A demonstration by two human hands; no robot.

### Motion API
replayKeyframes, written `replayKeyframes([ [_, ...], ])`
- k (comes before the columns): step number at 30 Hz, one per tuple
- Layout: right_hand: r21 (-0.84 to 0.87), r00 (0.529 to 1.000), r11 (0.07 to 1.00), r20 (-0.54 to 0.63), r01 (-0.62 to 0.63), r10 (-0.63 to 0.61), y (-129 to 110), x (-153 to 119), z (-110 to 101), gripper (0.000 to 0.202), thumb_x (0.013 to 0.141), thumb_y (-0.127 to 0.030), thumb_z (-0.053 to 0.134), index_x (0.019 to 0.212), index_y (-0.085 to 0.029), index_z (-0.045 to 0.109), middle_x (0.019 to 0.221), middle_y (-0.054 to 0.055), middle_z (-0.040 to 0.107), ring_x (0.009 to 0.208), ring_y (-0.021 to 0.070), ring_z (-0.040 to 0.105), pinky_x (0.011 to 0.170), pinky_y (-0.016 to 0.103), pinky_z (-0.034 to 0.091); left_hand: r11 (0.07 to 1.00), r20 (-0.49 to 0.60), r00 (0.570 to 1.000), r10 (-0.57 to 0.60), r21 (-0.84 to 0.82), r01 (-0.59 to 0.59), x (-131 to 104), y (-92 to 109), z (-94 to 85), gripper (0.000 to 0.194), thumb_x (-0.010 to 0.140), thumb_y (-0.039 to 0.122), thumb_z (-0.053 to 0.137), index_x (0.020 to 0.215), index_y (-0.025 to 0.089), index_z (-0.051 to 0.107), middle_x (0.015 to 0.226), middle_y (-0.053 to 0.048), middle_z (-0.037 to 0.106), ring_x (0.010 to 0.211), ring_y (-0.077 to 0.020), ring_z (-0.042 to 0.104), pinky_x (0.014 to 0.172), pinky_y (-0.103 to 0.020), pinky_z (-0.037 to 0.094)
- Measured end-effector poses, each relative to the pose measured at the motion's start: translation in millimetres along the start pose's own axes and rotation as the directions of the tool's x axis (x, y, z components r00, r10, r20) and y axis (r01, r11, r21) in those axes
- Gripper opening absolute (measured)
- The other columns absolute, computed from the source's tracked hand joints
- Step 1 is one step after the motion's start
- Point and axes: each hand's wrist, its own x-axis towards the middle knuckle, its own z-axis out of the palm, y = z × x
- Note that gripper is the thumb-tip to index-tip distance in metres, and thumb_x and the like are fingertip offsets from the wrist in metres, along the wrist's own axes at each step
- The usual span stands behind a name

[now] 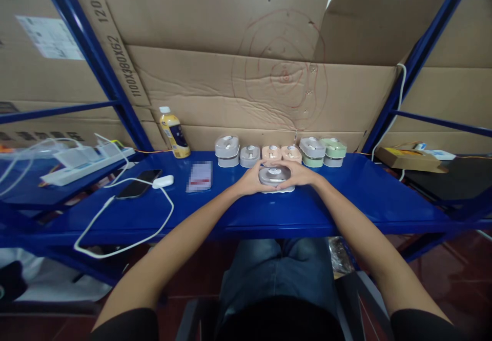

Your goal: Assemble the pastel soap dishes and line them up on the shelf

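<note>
Both hands meet around one grey oval container point(274, 175), which sits over the middle of the blue surface point(376, 192), between the row of containers and the front edge. Left hand point(249, 180) and right hand point(302, 174): fingers curved, half-closed against opposite sides, gripping it between them.

Progress, judged from layout: the container in hand is out of the row, its handling unfinished. Along the back edge, untouched: grey stack point(227, 151), small grey container point(249, 155), left peach container point(271, 153), right peach container point(291, 154), grey-on-green stack point(312, 151) and, toward the right end, green-on-grey stack point(334, 152). All look lidded.

Hard to make out: lower parts of the peach pair, behind the hands; the white rim point(286, 189) below the held container, mostly covered. Cannot tell whether it rests on the surface. Lid label unreadable; fingertips at the far side partly merge.
</note>
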Motion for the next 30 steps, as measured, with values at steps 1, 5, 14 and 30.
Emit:
replayKeyframes([
  [1, 0.003, 1.000, 1.000, 0.006, -0.004, 0.004, 0.2, -0.3, -0.1, 0.095, 0.062, -0.049, 0.094, 0.147, -0.024, 0.058, 0.151, 0.010, 0.059, 0.142, 0.0319, 0.053, 0.124, 0.051, 0.037, 1.000, 0.009, 1.000, 0.001, 0.003, -0.001, 0.1, -0.8, 0.1, 0.102, 0.060, 0.049, 0.095, 0.144, 0.019, 0.045, 0.145, -0.020, 0.058, 0.133, -0.0390, 0.058, 0.111, -0.058, 0.046],
  [5, -0.050, 0.998, 0.997, 0.023, -0.056, 0.057, 4.0, -4.8, -2.0, 0.106, 0.058, -0.051, 0.095, 0.151, -0.023, 0.053, 0.154, 0.011, 0.056, 0.144, 0.0345, 0.051, 0.123, 0.053, 0.037, 0.999, 0.043, 0.999, 0.005, 0.041, -0.006, 0.2, -5.6, -3.2, 0.105, 0.059, 0.049, 0.096, 0.145, 0.018, 0.044, 0.141, -0.019, 0.061, 0.130, -0.0389, 0.060, 0.109, -0.058, 0.047],
  [14, -0.235, 0.990, 0.971, -0.142, -0.047, 0.013, -0.4, -16.2, -4.7, 0.086, 0.065, -0.053, 0.089, 0.141, -0.023, 0.063, 0.138, 0.011, 0.068, 0.127, 0.0353, 0.064, 0.112, 0.053, 0.047, 0.988, 0.001, 1.000, -0.006, 0.152, 0.006, -3.5, -9.5, -24.4, 0.101, 0.064, 0.052, 0.091, 0.147, 0.019, 0.044, 0.138, -0.017, 0.063, 0.128, -0.0354, 0.062, 0.112, -0.054, 0.047],
  [30, -0.344, 0.632, 0.639, -0.717, -0.688, 0.294, 16.3, 56.6, -13.7, 0.090, 0.083, -0.067, 0.068, 0.143, -0.003, 0.045, 0.135, 0.037, 0.051, 0.128, 0.0501, 0.047, 0.106, 0.064, 0.037, 0.707, -0.102, 0.991, -0.082, 0.695, 0.130, 8.9, 2.8, -14.9, 0.068, 0.080, 0.037, 0.076, 0.137, 0.010, 0.052, 0.148, -0.028, 0.050, 0.145, -0.0507, 0.036, 0.118, -0.064, 0.028],
])
